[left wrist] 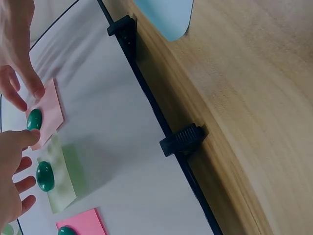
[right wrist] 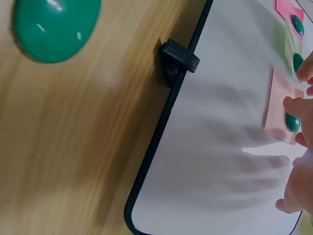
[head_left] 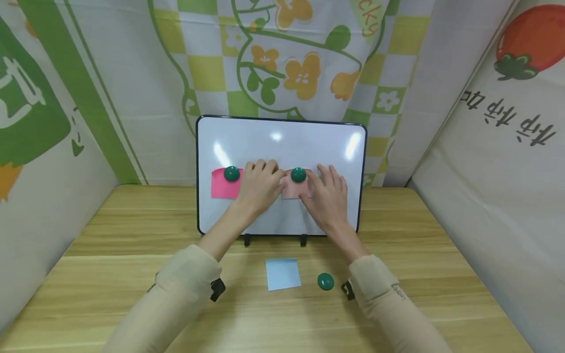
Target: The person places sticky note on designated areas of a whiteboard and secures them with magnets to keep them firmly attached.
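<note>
A whiteboard [head_left: 282, 218] stands propped on the table. A light pink sticky note [head_left: 289, 192] is on it, under a round green magnet [head_left: 298, 175]. My left hand [head_left: 260, 186] reaches the note's left side, its thumb at the edge by the magnet and the other fingers loosely bent. On the right side, my right hand [head_left: 328, 196] has its fingers spread, with fingertips at the paper. A pale green note [left wrist: 61, 178] under another magnet [left wrist: 45, 176] shows in the left wrist view; my left hand hides it from the head view.
A bright pink note [head_left: 222, 190] with a green magnet [head_left: 231, 173] is on the board's left. On the table in front lie a light blue note [head_left: 283, 275] and a loose green magnet [head_left: 325, 281]. Black feet [head_left: 247, 240] support the board; printed cloth [head_left: 212, 73] hangs behind.
</note>
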Tool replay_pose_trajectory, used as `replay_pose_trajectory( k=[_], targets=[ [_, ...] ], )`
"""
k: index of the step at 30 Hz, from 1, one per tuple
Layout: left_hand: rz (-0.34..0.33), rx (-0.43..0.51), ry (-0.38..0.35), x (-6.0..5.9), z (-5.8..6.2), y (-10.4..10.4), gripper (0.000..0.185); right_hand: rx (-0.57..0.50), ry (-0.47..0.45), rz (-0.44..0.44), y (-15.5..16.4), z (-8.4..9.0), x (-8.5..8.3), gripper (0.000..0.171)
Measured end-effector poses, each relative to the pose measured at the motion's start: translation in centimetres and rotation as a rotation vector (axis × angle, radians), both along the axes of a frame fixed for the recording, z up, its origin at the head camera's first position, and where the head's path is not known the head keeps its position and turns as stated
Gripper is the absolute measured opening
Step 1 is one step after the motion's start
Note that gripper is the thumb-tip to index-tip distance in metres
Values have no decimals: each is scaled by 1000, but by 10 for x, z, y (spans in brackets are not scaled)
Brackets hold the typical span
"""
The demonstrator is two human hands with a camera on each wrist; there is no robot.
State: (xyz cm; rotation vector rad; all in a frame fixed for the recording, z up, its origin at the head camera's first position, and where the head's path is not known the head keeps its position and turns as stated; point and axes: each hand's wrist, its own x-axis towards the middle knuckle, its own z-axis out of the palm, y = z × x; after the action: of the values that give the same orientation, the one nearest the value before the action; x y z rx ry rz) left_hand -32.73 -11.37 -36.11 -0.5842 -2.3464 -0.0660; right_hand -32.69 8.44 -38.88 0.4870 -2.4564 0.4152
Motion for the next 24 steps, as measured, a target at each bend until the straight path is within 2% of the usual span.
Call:
replay_pose_trajectory(
  k=[7, 15, 24],
  targets=[
    [-25, -35, 25, 9, -7, -2, 31, -27, -20, 0, 8, -8, 9, 62],
    [-29, -45, -46, 19, -15, -8, 34, -27, -50, 1, 17, -13, 21, 64],
    [-52, -30, -110, 33, -23, -14, 48, -39, -110, 36, 26, -22, 37, 72]
  ],
)
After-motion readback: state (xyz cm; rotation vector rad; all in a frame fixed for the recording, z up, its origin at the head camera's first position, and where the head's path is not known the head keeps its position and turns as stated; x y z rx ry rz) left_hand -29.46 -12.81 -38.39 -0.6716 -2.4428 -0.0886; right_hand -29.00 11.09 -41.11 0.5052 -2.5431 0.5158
